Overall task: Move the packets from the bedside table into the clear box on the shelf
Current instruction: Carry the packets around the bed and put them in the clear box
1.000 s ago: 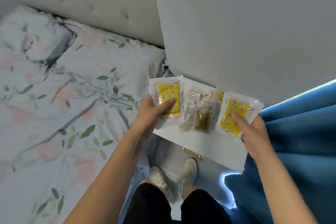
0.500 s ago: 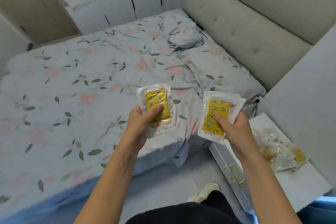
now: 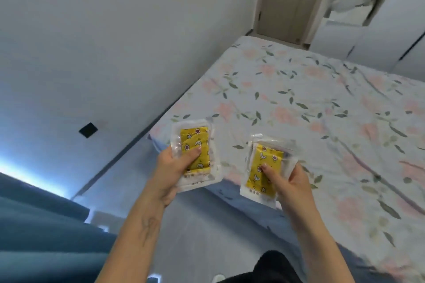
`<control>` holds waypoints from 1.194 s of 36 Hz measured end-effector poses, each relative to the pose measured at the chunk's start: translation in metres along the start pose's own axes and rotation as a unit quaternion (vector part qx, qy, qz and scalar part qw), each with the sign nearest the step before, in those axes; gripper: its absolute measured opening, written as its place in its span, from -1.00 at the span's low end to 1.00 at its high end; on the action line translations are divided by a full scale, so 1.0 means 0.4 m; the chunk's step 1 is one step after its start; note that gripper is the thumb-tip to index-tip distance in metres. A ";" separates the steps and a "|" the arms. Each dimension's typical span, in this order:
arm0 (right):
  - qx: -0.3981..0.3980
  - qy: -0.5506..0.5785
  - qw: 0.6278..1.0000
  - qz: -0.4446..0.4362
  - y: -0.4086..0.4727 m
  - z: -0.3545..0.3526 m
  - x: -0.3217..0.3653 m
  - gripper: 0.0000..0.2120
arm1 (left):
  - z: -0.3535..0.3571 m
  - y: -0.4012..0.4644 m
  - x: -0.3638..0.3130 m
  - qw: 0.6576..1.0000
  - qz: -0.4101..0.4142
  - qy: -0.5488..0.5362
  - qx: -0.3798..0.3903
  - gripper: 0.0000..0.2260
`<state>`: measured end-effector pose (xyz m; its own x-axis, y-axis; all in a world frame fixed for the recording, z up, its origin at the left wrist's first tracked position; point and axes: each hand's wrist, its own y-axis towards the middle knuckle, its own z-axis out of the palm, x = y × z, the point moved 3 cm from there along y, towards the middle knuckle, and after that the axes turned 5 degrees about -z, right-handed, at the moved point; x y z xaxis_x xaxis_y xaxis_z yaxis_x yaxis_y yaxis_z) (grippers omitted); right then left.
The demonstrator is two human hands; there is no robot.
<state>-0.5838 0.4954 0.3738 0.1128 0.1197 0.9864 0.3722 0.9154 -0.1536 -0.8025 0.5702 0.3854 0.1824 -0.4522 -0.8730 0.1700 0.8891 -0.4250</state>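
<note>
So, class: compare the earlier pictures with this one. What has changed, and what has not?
The person has turned away from the bedside table, now out of view, carrying both packets past the bed. Unchanged: left hand grips one packet, right hand the other packet.

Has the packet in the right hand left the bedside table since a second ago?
Yes. The right hand now holds its packet in the air by the floral bed; a second ago it lay on the bedside table, which is now out of view.

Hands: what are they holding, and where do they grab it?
Left hand grips a yellow packet by its lower half; right hand grips another packet by its lower right edge.
</note>
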 end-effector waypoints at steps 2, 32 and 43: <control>0.042 -0.007 0.999 0.001 0.034 0.099 -0.004 -0.82 | -0.080 0.003 -0.022 0.999 0.007 -0.015 -0.033 -0.89; 0.233 0.035 0.970 0.062 0.984 1.026 0.062 -0.48 | -0.589 0.802 -0.602 0.975 0.040 0.000 -0.220 -0.88; 0.222 0.067 0.970 0.073 1.139 1.119 0.057 -0.65 | -0.608 1.023 -0.686 0.980 0.034 0.038 -0.193 -0.87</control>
<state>-0.8240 1.0872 0.3524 0.2651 0.2372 0.9346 -0.0864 0.9712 -0.2220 -1.0185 1.0754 0.3928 0.1048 -0.3978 -0.9115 -0.2208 0.8843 -0.4113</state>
